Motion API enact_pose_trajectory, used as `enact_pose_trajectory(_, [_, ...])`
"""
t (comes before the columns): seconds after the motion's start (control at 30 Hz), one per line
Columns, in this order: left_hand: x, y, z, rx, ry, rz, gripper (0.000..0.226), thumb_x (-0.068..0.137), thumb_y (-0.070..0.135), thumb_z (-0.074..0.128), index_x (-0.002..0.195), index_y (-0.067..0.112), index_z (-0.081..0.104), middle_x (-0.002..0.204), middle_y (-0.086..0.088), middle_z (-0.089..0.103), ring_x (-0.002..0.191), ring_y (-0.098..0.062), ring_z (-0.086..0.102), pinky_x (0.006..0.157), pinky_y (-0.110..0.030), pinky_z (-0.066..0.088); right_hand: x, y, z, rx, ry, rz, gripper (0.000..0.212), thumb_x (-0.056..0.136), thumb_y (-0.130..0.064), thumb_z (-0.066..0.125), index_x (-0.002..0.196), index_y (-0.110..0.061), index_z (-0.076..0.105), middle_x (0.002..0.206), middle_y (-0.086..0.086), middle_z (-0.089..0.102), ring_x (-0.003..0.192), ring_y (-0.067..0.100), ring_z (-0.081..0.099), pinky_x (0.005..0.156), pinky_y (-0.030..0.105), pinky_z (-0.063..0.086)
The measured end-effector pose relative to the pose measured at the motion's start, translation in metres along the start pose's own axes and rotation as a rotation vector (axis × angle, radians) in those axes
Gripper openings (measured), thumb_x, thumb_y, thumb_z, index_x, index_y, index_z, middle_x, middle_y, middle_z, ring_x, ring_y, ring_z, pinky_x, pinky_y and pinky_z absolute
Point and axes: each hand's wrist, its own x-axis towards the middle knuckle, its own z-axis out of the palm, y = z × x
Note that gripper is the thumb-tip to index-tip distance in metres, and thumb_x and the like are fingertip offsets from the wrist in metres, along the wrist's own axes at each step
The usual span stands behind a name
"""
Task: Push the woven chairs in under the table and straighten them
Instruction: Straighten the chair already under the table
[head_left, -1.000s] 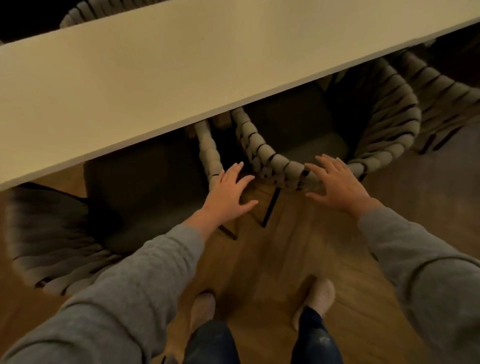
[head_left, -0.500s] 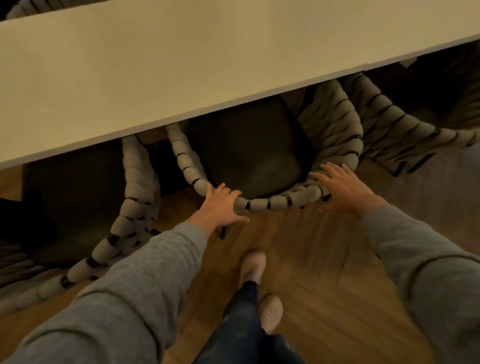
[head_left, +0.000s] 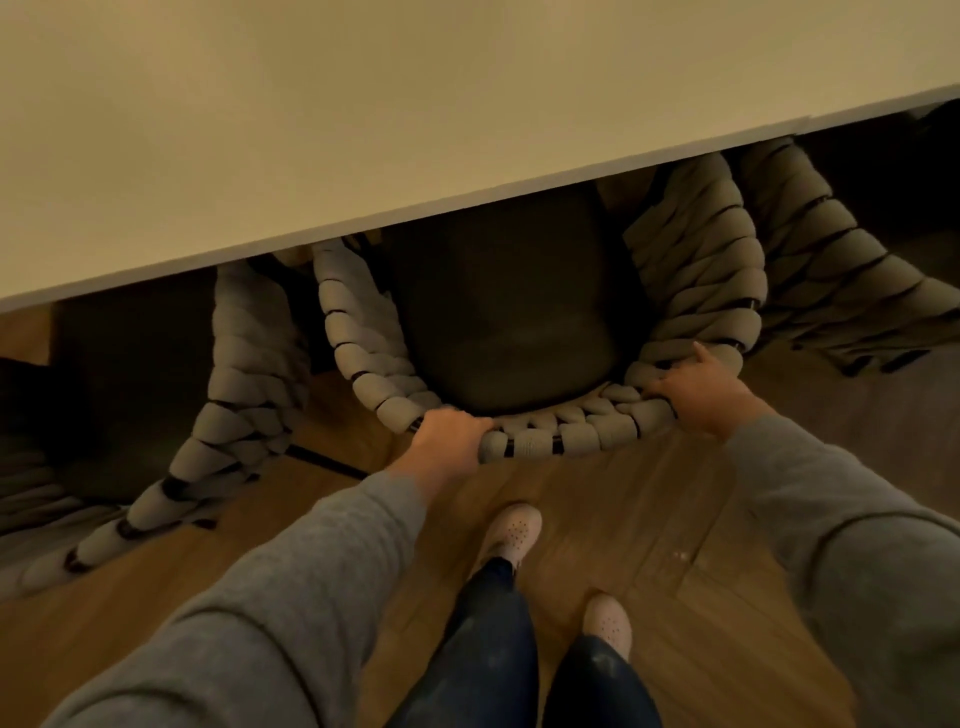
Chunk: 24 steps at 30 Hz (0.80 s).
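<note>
Both hands, left (head_left: 448, 432) and right (head_left: 698, 392), arms outstretched, clench the woven chair's (head_left: 550, 434) curved back rim.

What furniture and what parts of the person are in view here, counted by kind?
Woven chairs: 3 (middle chair, left chair, right chair)
Tables: 1 (table)
Hands: 2 (left hand, right hand)
Shoes: 2 (shoes)
Total: 8
</note>
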Motion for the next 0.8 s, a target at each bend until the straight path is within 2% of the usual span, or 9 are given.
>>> enact_pose_trajectory(0.17, [-0.006,0.004,0.008,-0.026,0.005,-0.057,0.045,0.086,0.034,0.062,0.130,0.035,0.051,0.113,0.004,0.063,0.105,-0.019,0.059,0.093,-0.040,0.046,-0.005,-0.003,0.005,0.055,0.077,-0.039,0.033,0.092,-0.038,0.049,0.124,-0.042,0.052,0.124,-0.012,0.057,0.119,0.015,0.049,0.110,0.040,0.022])
enact_pose_trajectory(0.33, [-0.032,0.023,0.026,0.037,-0.036,-0.119,0.048,0.090,0.041,0.057,0.136,0.037,0.044,0.121,0.005,0.059,0.115,-0.021,0.053,0.102,-0.044,0.032,-0.026,-0.019,0.026,0.082,0.115,-0.064,0.026,0.089,-0.033,0.051,0.113,-0.040,0.058,0.100,-0.010,0.061,0.101,0.017,0.055,0.105,0.042,0.027])
enact_pose_trajectory(0.57, [-0.074,0.048,0.047,0.044,-0.125,-0.151,0.055,0.093,0.031,0.054,0.145,0.034,0.035,0.134,0.001,0.054,0.128,-0.024,0.045,0.113,-0.053,0.019,-0.057,-0.042,0.056,0.142,0.124,-0.110,0.025,0.089,-0.031,0.051,0.110,-0.039,0.061,0.100,-0.009,0.063,0.102,0.018,0.056,0.109,0.050,0.022])
enact_pose_trajectory(0.8, [-0.067,0.044,0.036,0.003,-0.100,-0.113,0.041,0.090,0.028,0.058,0.129,0.035,0.049,0.117,0.005,0.062,0.121,-0.023,0.051,0.114,-0.061,0.010,-0.061,-0.036,0.052,0.164,0.170,-0.088,0.019,0.090,-0.033,0.052,0.107,-0.037,0.060,0.090,-0.010,0.054,0.099,0.016,0.056,0.103,0.043,0.026])
